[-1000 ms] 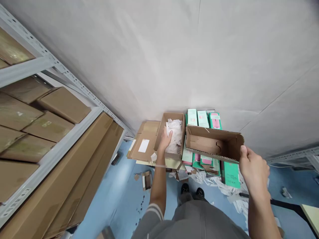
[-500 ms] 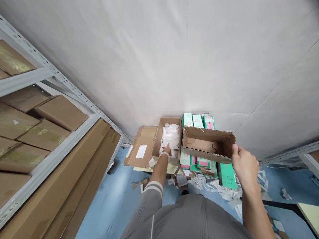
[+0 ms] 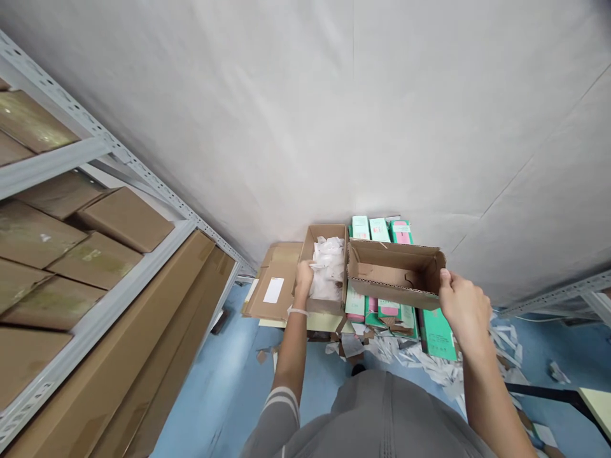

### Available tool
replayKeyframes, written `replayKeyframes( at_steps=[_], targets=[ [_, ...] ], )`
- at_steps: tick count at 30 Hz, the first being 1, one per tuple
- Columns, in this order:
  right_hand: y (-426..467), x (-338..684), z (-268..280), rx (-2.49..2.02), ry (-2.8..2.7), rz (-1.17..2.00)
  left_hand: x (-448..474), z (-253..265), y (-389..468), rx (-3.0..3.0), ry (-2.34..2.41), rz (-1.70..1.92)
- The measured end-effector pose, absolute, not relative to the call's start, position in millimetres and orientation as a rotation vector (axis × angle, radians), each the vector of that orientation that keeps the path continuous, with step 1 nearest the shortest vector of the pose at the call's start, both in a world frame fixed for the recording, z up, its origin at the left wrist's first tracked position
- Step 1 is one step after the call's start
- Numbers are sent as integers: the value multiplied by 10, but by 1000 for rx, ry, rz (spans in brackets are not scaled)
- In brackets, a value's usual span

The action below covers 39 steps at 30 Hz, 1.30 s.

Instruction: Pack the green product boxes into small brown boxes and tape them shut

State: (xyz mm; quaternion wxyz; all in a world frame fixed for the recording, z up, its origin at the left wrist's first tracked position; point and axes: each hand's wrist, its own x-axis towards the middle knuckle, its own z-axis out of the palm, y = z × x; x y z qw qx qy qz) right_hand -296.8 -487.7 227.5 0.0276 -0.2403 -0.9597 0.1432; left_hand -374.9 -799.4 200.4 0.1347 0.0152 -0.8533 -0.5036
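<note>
My left hand (image 3: 304, 277) is closed over the left wall of an open cardboard box (image 3: 305, 299). Inside that box lies a heap of crumpled white paper or plastic scraps (image 3: 328, 267). My right hand (image 3: 464, 310) grips the right end of a second open cardboard box (image 3: 396, 291), thumb on its rim and the other fingers mostly hidden. No contents show in this second box, which is tilted toward me above several green and pink cartons (image 3: 389, 310). The two boxes are side by side, nearly touching.
Flattened cardboard with a white label (image 3: 267, 300) lies left of the boxes. Paper scraps (image 3: 439, 369) litter the blue floor (image 3: 191, 407). A metal rack (image 3: 138, 270) of cardboard boxes stands on the left, a grey wall (image 3: 334, 127) ahead. At lower right is a black-edged table corner (image 3: 594, 407).
My left hand has moved from the front of the scrap-filled box, over the scraps, to its left wall and closed there. My right hand keeps its hold on the other box.
</note>
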Motion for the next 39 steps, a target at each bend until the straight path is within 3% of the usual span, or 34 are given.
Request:
replayKeyframes(
  at_steps=[4, 7, 11, 14, 21, 32, 39],
  targets=[
    [-4884, -2999, 2294, -729, -2973, 440, -3687, 2277, -8236, 83, -2340, -1393],
    [-4908, -3018, 2313, -737, -2958, 457, -3447, 2644, -8245, -210, -2110, -1368],
    [-4969, -3032, 2344, -753, -2961, 488, -3314, 2910, -7855, -745, -2182, -1464],
    [-5014, -3034, 2363, -756, -2975, 495, -3493, 2748, -7392, -1010, -2306, -1539],
    [-5053, -3000, 2382, -783, -2961, 516, -3784, 2261, -6942, -1305, -2731, -1332],
    [-5055, -2978, 2351, -799, -2944, 525, -3343, 2795, -7446, -714, -2594, -1129],
    [-5146, -2940, 2314, -822, -2914, 468, -3336, 2366, -7659, -506, -2639, -1421]
  ],
)
